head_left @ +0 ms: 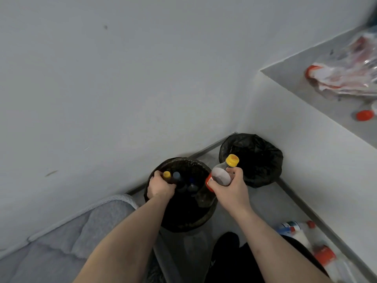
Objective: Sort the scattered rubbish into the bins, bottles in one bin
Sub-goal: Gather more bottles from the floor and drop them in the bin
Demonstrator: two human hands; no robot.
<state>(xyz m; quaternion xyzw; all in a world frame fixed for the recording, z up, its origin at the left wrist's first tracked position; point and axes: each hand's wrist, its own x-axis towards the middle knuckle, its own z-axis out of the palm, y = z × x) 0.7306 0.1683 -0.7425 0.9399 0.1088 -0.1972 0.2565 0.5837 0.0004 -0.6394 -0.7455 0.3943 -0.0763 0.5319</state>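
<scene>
Two round black mesh bins stand in the floor corner. The near bin [184,223] holds several bottles, their caps pointing up. My left hand [160,186] is inside its left rim, closed on a dark bottle with a yellow cap [167,175]. My right hand [232,186] hovers over the bin's right rim, gripping a clear bottle with a yellow cap and red label [221,174], tilted. The far bin [257,160] is lined with a black bag; I cannot see anything inside it.
Two bottles [295,231] [328,260] with red caps lie on the floor at lower right, along the wall. A ledge [306,82] at upper right carries crumpled plastic [344,76] and a red-capped bottle [365,115]. A grey mattress [61,237] fills the lower left.
</scene>
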